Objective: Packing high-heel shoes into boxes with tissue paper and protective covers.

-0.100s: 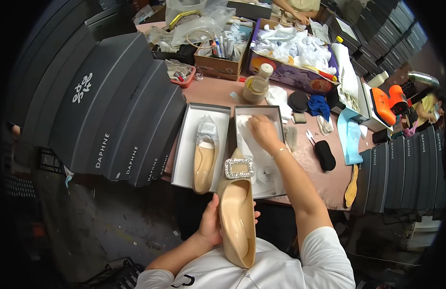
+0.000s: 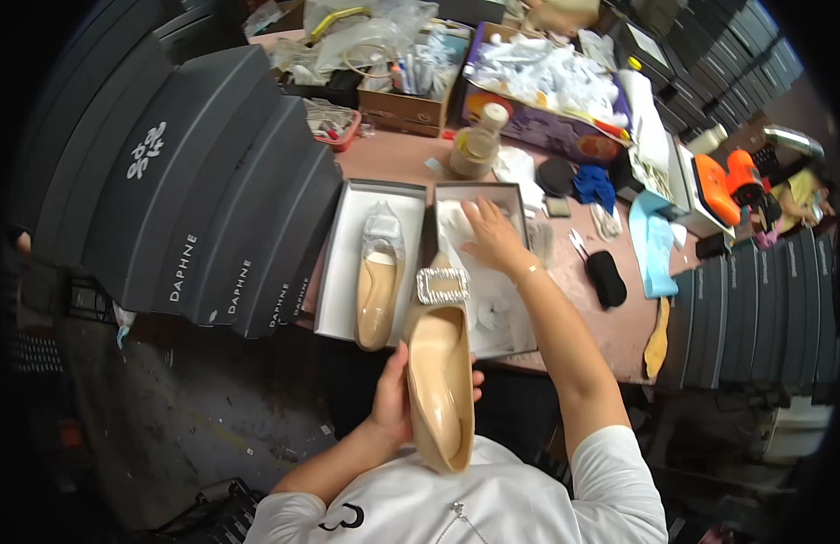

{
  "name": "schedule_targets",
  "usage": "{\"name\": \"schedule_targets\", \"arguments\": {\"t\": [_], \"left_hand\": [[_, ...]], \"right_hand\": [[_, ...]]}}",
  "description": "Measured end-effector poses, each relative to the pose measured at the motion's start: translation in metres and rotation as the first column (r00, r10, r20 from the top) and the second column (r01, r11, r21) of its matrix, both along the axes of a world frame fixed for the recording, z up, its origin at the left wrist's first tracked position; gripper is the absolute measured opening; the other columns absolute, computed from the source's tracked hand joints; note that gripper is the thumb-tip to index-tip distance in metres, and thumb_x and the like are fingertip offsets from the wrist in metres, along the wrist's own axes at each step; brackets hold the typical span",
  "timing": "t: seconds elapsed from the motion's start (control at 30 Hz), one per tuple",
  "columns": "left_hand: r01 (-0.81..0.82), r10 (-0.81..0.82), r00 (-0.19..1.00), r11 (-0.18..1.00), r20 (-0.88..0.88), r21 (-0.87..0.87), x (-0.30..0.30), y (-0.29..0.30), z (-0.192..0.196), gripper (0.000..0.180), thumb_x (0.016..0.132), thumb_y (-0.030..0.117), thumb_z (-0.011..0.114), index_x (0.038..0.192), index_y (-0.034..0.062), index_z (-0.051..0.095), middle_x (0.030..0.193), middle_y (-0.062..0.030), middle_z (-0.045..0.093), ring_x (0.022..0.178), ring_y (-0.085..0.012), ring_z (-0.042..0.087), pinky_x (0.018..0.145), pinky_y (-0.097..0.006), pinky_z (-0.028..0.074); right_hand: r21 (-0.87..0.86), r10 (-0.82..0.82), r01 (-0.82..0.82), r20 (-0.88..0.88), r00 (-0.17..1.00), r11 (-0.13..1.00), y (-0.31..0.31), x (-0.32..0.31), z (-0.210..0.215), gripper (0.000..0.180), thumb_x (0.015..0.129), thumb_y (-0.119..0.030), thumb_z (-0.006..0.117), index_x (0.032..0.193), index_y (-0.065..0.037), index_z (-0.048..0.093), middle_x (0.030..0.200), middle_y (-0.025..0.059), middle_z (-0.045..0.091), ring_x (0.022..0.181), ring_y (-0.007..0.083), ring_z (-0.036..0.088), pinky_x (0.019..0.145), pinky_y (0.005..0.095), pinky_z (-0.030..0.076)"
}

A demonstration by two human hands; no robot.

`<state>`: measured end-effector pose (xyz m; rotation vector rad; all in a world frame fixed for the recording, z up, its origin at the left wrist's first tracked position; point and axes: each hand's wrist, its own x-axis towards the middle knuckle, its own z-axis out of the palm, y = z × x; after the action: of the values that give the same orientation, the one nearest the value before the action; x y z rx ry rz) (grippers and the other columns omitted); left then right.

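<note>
Left hand: my left hand (image 2: 393, 401) is clamped on 1 beige patent pump (image 2: 429, 399), thumb along its left side, fingertips showing at its right.
Pump: in front of my white shirt (image 2: 529, 494), toe pointing away from me and heel end nearest; in this view the toe overlaps the left side of the right shoebox (image 2: 479, 190).
Buckle: 1 rectangular rhinestone buckle (image 2: 444, 273) sits across the front of the pump (easily the most glittering thing before me).
Right hand: my right hand (image 2: 493, 238) holds nothing that I can see, its fingers spread apart over the white tissue paper (image 2: 502, 317) in the right shoebox; I cannot tell whether the fingertips touch it.
Left shoebox: in the left shoebox (image 2: 336, 295), just beside the right 1, lies a second beige shoe (image 2: 379, 299), its toe covered by a pale wrap (image 2: 381, 223).
Tabletop: on the pink tabletop (image 2: 397, 163), beyond the 2 shoeboxes, stands a white-capped jar (image 2: 474, 152); a black case (image 2: 606, 279) lies to the right.
Sides: dark grey shoebox stacks rise at left (image 2: 198, 172) and right (image 2: 756, 313).
</note>
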<state>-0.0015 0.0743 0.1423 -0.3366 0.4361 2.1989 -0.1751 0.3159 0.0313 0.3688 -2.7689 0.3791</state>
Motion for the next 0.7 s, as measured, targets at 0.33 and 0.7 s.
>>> {"name": "schedule_targets", "arguments": {"t": [0.33, 0.7], "left_hand": [[-0.053, 0.034, 0.987, 0.991, -0.156, -0.122, -0.014, -0.007, -0.010, 0.088, 0.088, 0.075, 0.029, 0.141, 0.0042, 0.037, 0.126, -0.0171, 0.054, 0.107, -0.0308, 0.060, 0.090, -0.051, 0.052], [-0.004, -0.006, 0.999, 0.975, -0.047, -0.223, 0.005, 0.004, -0.019, 0.072, 0.094, 0.064, 0.036, 0.138, 0.0069, 0.039, 0.124, -0.0143, 0.055, 0.111, -0.0275, 0.058, 0.090, -0.043, 0.052]], "right_hand": [[-0.785, 0.094, 0.088, 0.183, 0.979, 0.613, 0.013, 0.068, 0.101, 0.015, 0.094, -0.007, 0.053, 0.106, 0.000, 0.059, 0.082, 0.0071, 0.063, 0.075, 0.0121, 0.058, 0.069, 0.0265, 0.047], [-0.610, 0.240, 0.043, 0.374, 0.896, 0.791, -0.063, 0.178, 0.116, 0.031, 0.081, -0.019, 0.072, 0.107, -0.005, 0.064, 0.110, 0.0152, 0.060, 0.087, 0.0332, 0.062, 0.075, 0.0381, 0.051]]}}
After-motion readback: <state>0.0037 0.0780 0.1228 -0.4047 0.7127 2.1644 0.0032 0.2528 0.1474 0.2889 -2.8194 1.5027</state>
